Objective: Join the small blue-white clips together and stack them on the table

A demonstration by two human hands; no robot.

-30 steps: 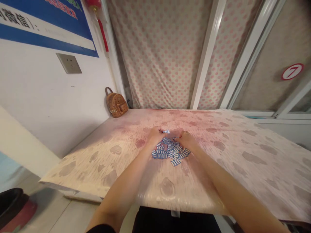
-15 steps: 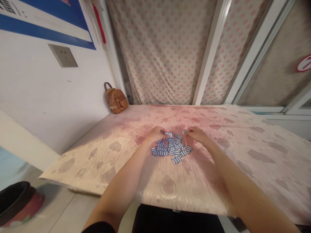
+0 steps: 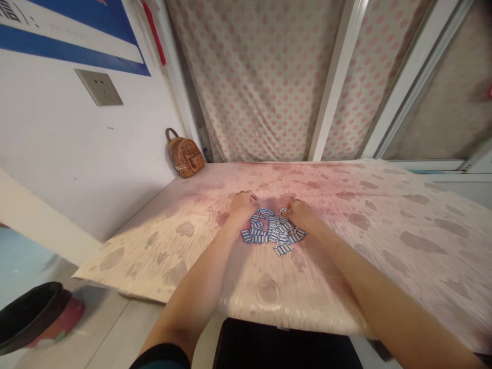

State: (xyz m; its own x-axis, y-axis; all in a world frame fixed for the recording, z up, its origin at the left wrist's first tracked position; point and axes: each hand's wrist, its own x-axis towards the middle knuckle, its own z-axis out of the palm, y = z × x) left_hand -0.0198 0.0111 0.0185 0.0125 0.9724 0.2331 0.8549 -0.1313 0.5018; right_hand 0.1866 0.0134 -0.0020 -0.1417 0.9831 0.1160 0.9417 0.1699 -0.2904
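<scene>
A loose pile of small blue-and-white striped pieces point(image 3: 272, 228) lies on the patterned tablecloth in front of me; their exact kind is too small to tell. My left hand point(image 3: 242, 203) rests at the pile's far left edge, thumb and fingers a little apart, with nothing visible between them. On the far right side of the pile, my right hand point(image 3: 302, 212) pinches one striped piece point(image 3: 284, 209) at its fingertips, low over the others. Part of the pile's right side is hidden by this hand.
The table point(image 3: 265, 292) has a shiny cover, its front edge close to me. A small brown backpack point(image 3: 186, 158) stands at the back left against the wall. A dark-rimmed bin point(image 3: 49, 315) is on the floor at left. A dotted curtain point(image 3: 261, 77) hangs behind.
My left hand has let go of a striped piece, which now lies at the pile's far edge, and drawn back slightly. My right hand has moved left with its piece, closer over the pile.
</scene>
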